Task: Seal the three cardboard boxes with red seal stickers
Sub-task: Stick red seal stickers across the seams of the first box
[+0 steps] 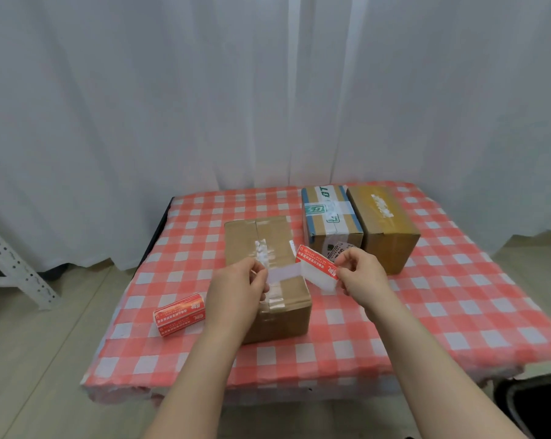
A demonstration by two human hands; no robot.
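A big white curtain point(204, 106) hangs behind everything. In front of it is your table point(458, 312), covered with a red and white checked cloth.

Three cardboard boxes sit on the table. The near box point(280, 315) is right in front of you, in the middle. It has clear tape on its top, and some torn white bits are stuck there. Two more boxes stand at the far right, touching side by side. The left one is the box with green and blue tape point(331, 217). The right one is the plain brown box point(388, 236), with torn white bits on its top.

A roll of red stickers point(179, 315) lies on the cloth, just beside the near box on its left.

Both your hands are over the near box. Your left hand point(236, 286) has its fingers curled, and they pinch one end of a white paper strip point(283, 274). Your right hand point(359, 277) is off the box's right edge. Its thumb and fingers pinch the end of a red sticker point(315, 261). The white strip and the red sticker meet between your hands, just above the top of the near box. The red sticker is not flat on any box.

A white metal rack point(14, 264) stands on the floor at the far left.
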